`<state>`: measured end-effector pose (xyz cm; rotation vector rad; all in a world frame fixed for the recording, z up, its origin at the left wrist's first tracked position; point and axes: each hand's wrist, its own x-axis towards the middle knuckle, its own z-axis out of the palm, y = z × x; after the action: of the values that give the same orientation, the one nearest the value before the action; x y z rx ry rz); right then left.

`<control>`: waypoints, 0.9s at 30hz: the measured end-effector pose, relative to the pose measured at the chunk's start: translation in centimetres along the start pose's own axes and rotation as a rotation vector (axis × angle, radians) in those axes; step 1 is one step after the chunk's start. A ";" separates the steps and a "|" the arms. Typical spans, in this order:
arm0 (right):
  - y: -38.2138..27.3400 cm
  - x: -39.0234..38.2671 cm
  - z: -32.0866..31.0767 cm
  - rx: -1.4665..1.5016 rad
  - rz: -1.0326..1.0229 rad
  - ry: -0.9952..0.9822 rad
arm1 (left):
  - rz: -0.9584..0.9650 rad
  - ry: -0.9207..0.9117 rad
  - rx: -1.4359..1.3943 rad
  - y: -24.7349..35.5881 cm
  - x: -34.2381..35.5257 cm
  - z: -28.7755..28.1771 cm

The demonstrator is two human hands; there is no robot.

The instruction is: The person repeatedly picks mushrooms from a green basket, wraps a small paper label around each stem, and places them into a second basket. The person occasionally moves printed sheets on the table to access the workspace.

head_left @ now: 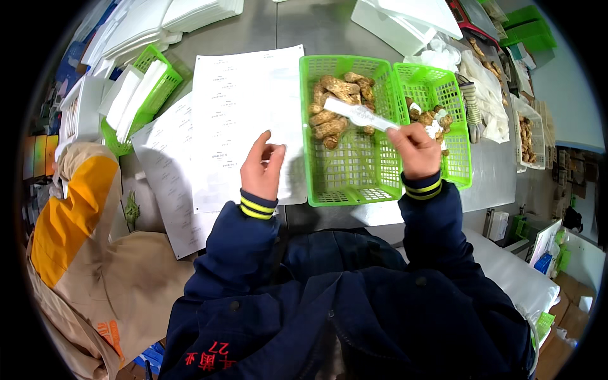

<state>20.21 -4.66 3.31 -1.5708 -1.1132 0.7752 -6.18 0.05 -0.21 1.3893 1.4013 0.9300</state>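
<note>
Your right hand (419,149) pinches a flat white strip (360,115) over the larger green plastic basket (345,183) of knobbly brown chunks (330,128); left hand (261,167), thumb and forefinger spread, left of it over white paper (247,95).

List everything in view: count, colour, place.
Steel table: 1, grey, centre
Large basket: 1, green, centre
Mushrooms: several, brown, in large basket
Printed strip: 1, white, above large basket
Small basket: 1, green, right of centre
Smaller mushrooms: several, brown, in small basket
Printed sheets: 2+, white, left of centre
Slab-filled basket: 1, green, upper left
Flat stacks: 2+, white, top left
Foam box: 1, white, top right
Plastic bags: some, whitish, right
Garment: 1, beige and orange, left
Left hand: 1, bare, over printed sheets
Right hand: 1, bare, pinching printed strip
Jacket sleeves: 2, navy, lower centre
</note>
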 end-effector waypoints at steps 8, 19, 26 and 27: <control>2.9 -0.9 -3.5 0.229 0.084 0.229 | 0.726 -0.264 0.838 -0.9 4.3 11.3; 3.2 -1.2 -5.7 0.201 0.052 0.282 | 0.523 -0.324 0.870 0.8 5.0 11.7; 2.4 -0.3 -3.7 0.443 -0.031 0.086 | -0.568 -0.460 -1.009 0.7 2.6 5.4; 2.2 -0.2 -3.1 0.536 0.002 0.050 | -0.575 -0.502 -1.089 0.6 2.0 4.9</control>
<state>23.52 -6.12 2.01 -1.1307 -0.7803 0.9380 -1.19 1.67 -1.29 0.3066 0.6253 0.6891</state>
